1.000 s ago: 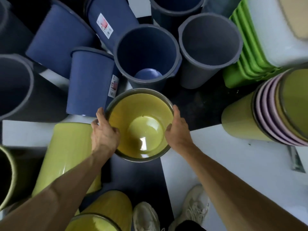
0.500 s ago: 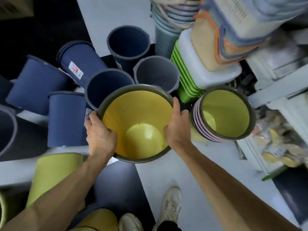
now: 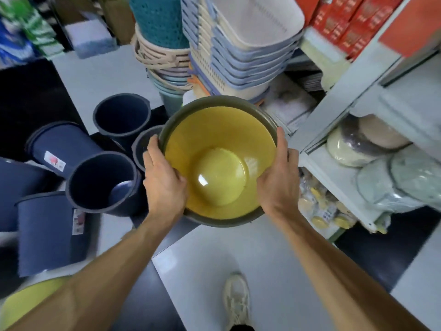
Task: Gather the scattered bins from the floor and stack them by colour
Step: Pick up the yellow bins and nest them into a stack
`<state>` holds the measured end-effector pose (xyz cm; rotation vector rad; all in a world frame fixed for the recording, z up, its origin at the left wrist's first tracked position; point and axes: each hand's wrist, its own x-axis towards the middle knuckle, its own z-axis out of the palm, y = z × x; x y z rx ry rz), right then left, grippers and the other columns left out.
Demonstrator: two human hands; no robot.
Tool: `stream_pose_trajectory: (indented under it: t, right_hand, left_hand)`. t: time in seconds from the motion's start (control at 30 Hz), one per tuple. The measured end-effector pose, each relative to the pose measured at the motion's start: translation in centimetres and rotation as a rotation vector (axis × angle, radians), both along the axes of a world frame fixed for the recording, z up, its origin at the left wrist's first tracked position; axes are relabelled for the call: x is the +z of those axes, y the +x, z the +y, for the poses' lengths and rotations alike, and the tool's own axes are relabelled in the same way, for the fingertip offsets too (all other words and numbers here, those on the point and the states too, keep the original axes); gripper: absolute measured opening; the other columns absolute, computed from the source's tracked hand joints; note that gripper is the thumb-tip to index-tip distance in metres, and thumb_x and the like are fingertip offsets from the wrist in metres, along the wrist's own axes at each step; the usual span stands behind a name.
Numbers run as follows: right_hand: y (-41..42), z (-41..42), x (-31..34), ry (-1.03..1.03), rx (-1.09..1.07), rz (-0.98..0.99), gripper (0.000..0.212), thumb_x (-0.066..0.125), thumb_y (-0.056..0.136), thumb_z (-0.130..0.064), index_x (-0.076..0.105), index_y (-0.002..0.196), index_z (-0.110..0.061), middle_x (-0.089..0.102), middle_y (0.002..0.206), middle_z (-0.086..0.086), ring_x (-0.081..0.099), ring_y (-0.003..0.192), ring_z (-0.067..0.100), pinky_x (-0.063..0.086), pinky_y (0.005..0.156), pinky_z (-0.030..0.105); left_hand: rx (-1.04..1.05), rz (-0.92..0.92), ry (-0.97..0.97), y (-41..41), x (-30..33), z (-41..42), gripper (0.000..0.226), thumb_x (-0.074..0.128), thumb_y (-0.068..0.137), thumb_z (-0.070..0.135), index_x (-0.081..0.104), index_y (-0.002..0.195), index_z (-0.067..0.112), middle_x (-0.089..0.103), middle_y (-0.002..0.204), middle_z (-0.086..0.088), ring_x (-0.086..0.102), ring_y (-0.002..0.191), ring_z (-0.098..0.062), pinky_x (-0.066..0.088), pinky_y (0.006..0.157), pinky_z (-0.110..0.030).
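So you're holding one yellow bin (image 3: 214,163) up in front of you with both hands; your left hand (image 3: 164,180) is gripping the left side of the rim with the fingers curled around the outside, and your right hand (image 3: 278,177) is doing the same on the right side, so both are clamped on that bin, mouth facing up at you.

Counting the rest: five blue bins on the floor to your left; two are standing with mouths up, the far one (image 3: 121,115) and the near one (image 3: 102,180); two are lying on their sides with labels showing, one (image 3: 59,149) behind and one (image 3: 47,230) closer to you; a fifth is getting cut off at the left edge (image 3: 14,187); one grey bin (image 3: 143,149) is peeking out just behind your left hand; one more yellow bin (image 3: 28,299) is lying at the bottom left corner. One stack of baskets (image 3: 238,48) is sitting straight ahead, with a shelf (image 3: 346,108) on the right; one shoe (image 3: 237,299) is showing below.

Compared with half a second ago, the bin you're carrying is sitting further right and nearer the shelf; the yellow-and-pink stack that was beside your right hand is now hidden behind it; the view is tilting up more.
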<state>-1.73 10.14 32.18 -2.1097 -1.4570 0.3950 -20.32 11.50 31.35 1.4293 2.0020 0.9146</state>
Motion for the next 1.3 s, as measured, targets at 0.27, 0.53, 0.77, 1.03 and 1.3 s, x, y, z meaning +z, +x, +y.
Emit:
stream_pose_trajectory:
  t: [0.27,0.53,0.77,1.03,1.3]
  right_hand:
    - [9.6,2.5,-3.4,-0.092,-0.004,-0.016,0.089,0.055,0.087,0.004,0.007,0.155,-0.029,0.041,0.132,0.012,0.051,0.087,0.016,0.048,0.072,0.028]
    - [13.4,6.3,-12.0,-0.289,0.014,-0.013,0.097,0.061,0.085,0.004,0.002,0.155,-0.027,0.033,0.143,0.017,0.052,0.114,0.030,0.049,0.087,0.040]
    - [13.5,8.3,-18.7,-0.436,0.068,0.001,0.103,0.060,0.079,0.010,-0.003,0.153,-0.026,0.027,0.146,0.018,0.055,0.115,0.037,0.055,0.085,0.049]
    - [14.3,8.7,-21.9,-0.856,0.149,-0.169,0.108,0.062,0.085,-0.013,-0.023,0.148,-0.030,-0.004,0.161,0.014,0.034,0.138,0.041,0.044,0.101,0.055]
    - [10.0,8.2,-19.4,-0.637,0.457,-0.427,0.084,0.050,0.088,-0.046,0.006,0.154,-0.019,0.004,0.162,0.013,0.008,0.147,0.038,0.018,0.117,0.052]
  left_hand:
    - [-0.060,0.008,-0.176,9.4,-3.6,3.6,0.079,0.051,0.087,-0.006,0.017,0.153,0.019,0.032,0.149,-0.010,0.049,0.120,-0.041,0.041,0.099,-0.053]
    - [-0.099,0.107,-0.355,13.3,-12.7,7.4,0.088,0.052,0.088,-0.004,0.005,0.156,0.030,0.026,0.154,-0.007,0.051,0.116,-0.048,0.044,0.094,-0.057]
    - [-0.191,0.316,-0.528,12.1,-19.3,9.2,0.082,0.045,0.095,0.006,-0.005,0.156,0.030,0.023,0.156,-0.003,0.053,0.113,-0.048,0.044,0.089,-0.055]
    - [-0.384,0.387,-0.843,10.1,-21.2,9.7,0.093,0.053,0.092,0.036,-0.020,0.150,0.042,0.029,0.155,0.001,0.046,0.129,-0.035,0.038,0.099,-0.055]
    - [-0.459,0.547,-0.768,8.2,-19.0,5.8,0.097,0.051,0.087,0.063,-0.017,0.151,0.039,0.003,0.164,0.003,0.031,0.139,-0.037,0.033,0.105,-0.056]
